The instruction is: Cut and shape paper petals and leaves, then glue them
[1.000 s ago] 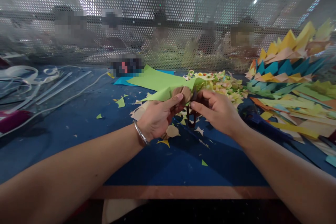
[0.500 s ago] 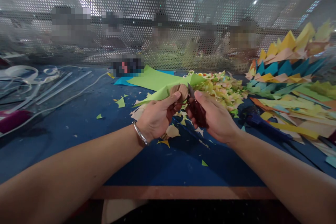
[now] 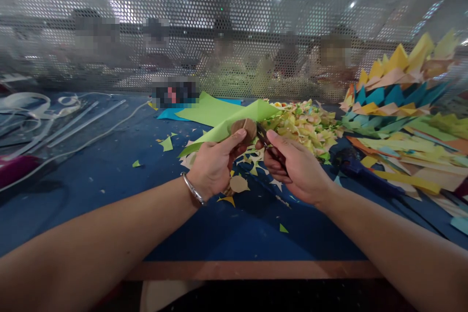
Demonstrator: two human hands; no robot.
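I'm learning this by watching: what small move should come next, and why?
Probably a snip into the green paper along the edge of the brown disc: the left hand seems to pinch both, and the right hand holds dark scissors with blades close beside the disc.

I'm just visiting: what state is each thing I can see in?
Left hand: closed on a brown disc
Brown disc: held upright
Green paper: bent
Right hand: closed around dark scissors
Dark scissors: held; blades open or shut, unclear
Blue glue gun: lying down
Bracelet: worn at the left wrist
Layered paper piece: folded into points
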